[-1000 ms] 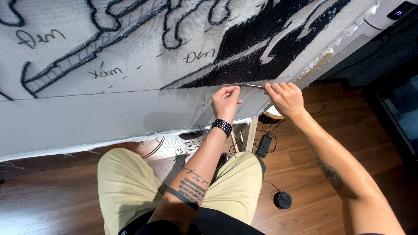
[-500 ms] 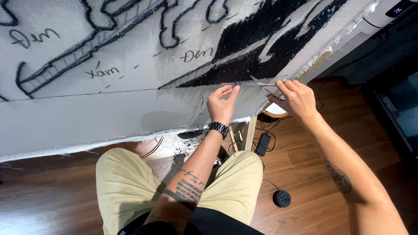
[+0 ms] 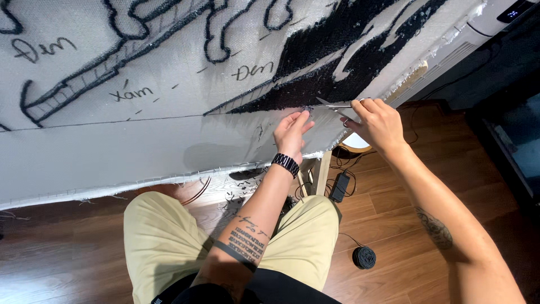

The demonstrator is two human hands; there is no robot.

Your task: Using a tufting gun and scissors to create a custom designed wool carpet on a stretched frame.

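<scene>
Gripping slim metal scissors, right hand had shifted from a second earlier, blades parted at black tufted yarn patch | left hand flat, fingers spread, on stretched white tufting cloth below the patch | trimming underway there, I judge.

Bright, sharp, wide-angle bending at edges

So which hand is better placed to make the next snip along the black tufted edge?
Probably the right hand: it holds the scissors, tips at the black tufting. The left hand lies flat on the cloth.
</scene>
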